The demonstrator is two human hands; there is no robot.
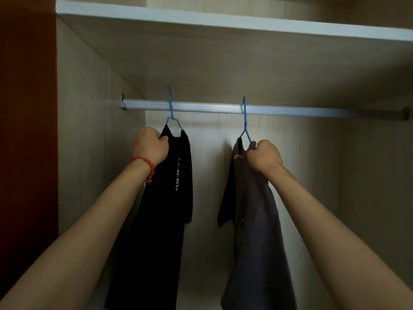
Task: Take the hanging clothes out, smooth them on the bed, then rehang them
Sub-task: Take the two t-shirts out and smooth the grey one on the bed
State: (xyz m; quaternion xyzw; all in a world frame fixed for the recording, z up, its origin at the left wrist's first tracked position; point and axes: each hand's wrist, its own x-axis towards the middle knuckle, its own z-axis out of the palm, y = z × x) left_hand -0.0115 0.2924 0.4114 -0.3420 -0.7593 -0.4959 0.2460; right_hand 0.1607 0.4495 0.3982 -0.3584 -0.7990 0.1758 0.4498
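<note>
left hand [150, 145] grips black shirt [165, 198]; right hand [264, 156] grips seemingly grey shirt [257, 231]

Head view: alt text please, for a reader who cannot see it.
Inside a wardrobe, the left hand grips a black shirt and the right hand grips a grey shirt, each at the shoulder. Both shirts hang on blue hangers hooked over a silver rail below a shelf.
</note>
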